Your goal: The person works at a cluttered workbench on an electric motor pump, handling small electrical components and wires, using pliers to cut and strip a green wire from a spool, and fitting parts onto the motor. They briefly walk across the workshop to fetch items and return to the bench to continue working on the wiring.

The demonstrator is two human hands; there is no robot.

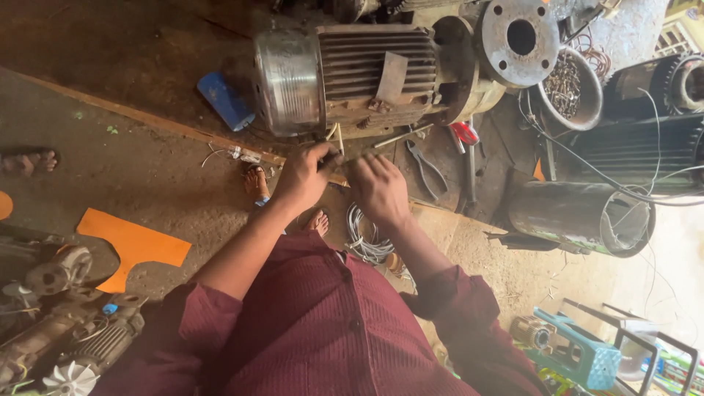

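Your left hand (304, 176) pinches the pale wires (334, 136) coming from under the motor (352, 77), which lies on its side on the platform (132, 51) near its front edge. Your right hand (378, 187) rests curled beside it with fingers bent toward the same leads; I cannot tell whether its grip holds anything. The wiring looks unfinished: the leads hang loose, and pliers (425, 167) and a red-handled tool (463, 136) lie unused to the right. A blue can (226, 100) lies left of the motor, an orange sheet (132, 246) on the floor, a white cable coil (364, 238) below your hands.
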